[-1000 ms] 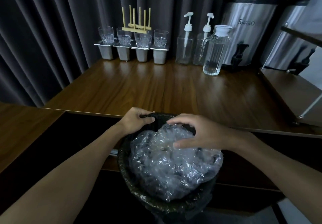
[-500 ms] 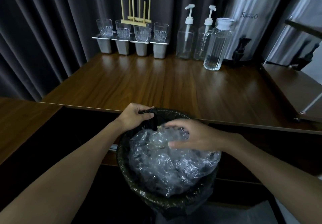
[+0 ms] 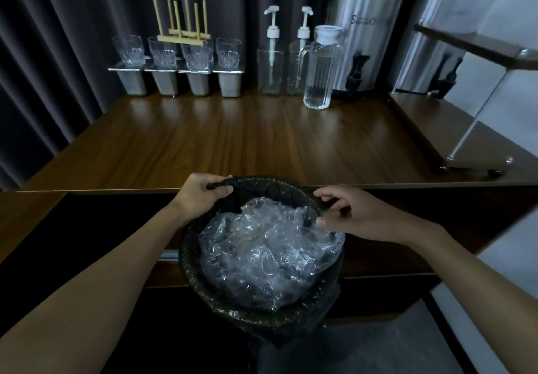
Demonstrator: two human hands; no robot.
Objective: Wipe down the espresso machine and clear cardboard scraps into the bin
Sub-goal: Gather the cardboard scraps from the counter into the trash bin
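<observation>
Dark curtains back a wooden counter point(image 3: 262, 140); two steel urns at its far right are cut off by the frame. Bin point(image 3: 256, 312) sits below both grips, its base hidden. Crumpled clear plastic point(image 3: 267, 254) fills it; cardboard indiscernible. Left hand point(image 3: 201, 196) pinches the black liner rim. Right hand point(image 3: 358, 213), earlier pressing the plastic, now curls loosely at the rim; contact unclear.

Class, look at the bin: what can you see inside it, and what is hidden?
Inside the bin, crumpled clear plastic fills the top, over a black liner. Whatever lies beneath the plastic is covered.
</observation>
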